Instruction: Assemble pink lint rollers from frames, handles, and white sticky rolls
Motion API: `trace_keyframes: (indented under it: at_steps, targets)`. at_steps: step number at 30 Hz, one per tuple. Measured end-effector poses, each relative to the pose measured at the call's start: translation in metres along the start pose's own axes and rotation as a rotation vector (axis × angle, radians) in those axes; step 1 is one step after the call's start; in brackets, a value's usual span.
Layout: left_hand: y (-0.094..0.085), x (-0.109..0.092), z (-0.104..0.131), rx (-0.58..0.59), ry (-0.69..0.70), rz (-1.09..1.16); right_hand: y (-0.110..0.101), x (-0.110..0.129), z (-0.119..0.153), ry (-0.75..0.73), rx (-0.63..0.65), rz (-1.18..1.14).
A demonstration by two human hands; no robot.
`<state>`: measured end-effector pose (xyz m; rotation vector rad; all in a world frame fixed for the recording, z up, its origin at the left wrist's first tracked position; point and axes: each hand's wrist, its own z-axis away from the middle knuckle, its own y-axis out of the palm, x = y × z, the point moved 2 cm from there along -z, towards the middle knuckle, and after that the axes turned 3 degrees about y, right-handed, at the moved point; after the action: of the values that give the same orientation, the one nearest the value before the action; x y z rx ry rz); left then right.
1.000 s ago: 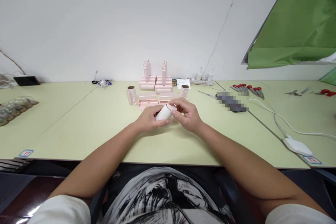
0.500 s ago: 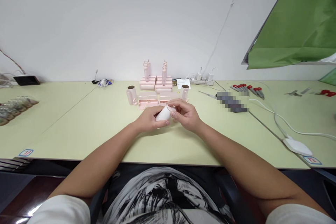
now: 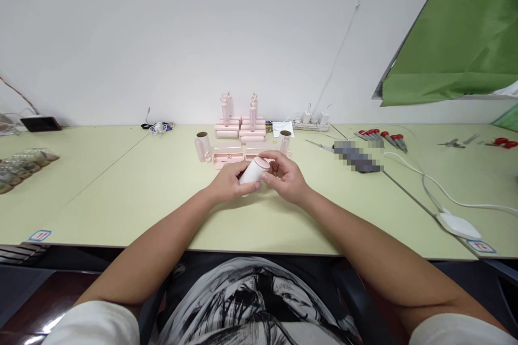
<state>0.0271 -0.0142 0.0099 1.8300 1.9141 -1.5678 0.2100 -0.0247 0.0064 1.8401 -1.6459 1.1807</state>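
Note:
A white lint-roller roll point(image 3: 251, 172) with a pinkish upper end is held tilted above the table. My left hand point(image 3: 230, 180) is closed around its lower left side, thumb in front. My right hand point(image 3: 285, 175) is at its right end, fingers curled behind and thumb against the side; some fingertips are hidden. Just beyond my hands lie open pink cases point(image 3: 229, 158). A pale pink roll with a brown core point(image 3: 201, 147) stands to the left, and a similar upright roll point(image 3: 285, 141) stands to the right.
Pink cases point(image 3: 227, 132) with upright pink handles stand near the wall. At right lie a pixelated dark object point(image 3: 356, 157), red-and-grey tools point(image 3: 392, 140), scissors point(image 3: 504, 143), a white cable and a white device point(image 3: 459, 225). Clear-wrapped packets point(image 3: 26, 166) lie at far left.
My right fingers have shifted off the roll's top, so its pinkish end now shows. The roll is turned slightly; my left hand keeps its grip.

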Motion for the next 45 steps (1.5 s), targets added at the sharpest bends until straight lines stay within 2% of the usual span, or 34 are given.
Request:
trace_keyframes:
  at_steps: [6, 12, 18, 21, 29, 34, 37, 40, 43, 45]
  targets:
    - [0.000, 0.001, 0.000, -0.022, -0.026, -0.013, -0.001, 0.002, 0.002, -0.032, -0.110, -0.016]
    - [-0.001, 0.000, 0.000, -0.051, -0.005, -0.004, 0.000, 0.002, -0.001, -0.114, 0.053, 0.170]
    - [-0.001, -0.001, 0.001, -0.067, 0.000, -0.017, 0.001, 0.004, -0.001, -0.121, 0.045, 0.206]
    - [-0.002, -0.001, 0.001, -0.073, -0.001, -0.018, 0.001, 0.004, 0.000, -0.115, 0.017, 0.168]
    - [-0.002, 0.000, 0.000, -0.060, 0.010, -0.014, -0.012, 0.004, -0.001, -0.104, -0.164, 0.125]
    - [0.000, 0.001, 0.001, -0.069, -0.006, -0.032, -0.009, 0.007, -0.001, -0.094, -0.135, 0.134]
    - [-0.002, 0.004, 0.002, -0.170, -0.015, 0.053, -0.005, 0.008, -0.001, -0.089, -0.108, 0.127]
    - [-0.009, 0.007, 0.003, -0.351, -0.040, 0.107, -0.001, 0.005, 0.000, -0.075, -0.055, 0.145]
    - [-0.018, 0.010, 0.002, -0.531, -0.057, 0.084, 0.005, 0.002, 0.001, -0.080, 0.055, 0.214]
    - [-0.022, 0.011, 0.001, -0.593, -0.060, 0.083, 0.011, 0.001, 0.003, -0.070, 0.157, 0.267]
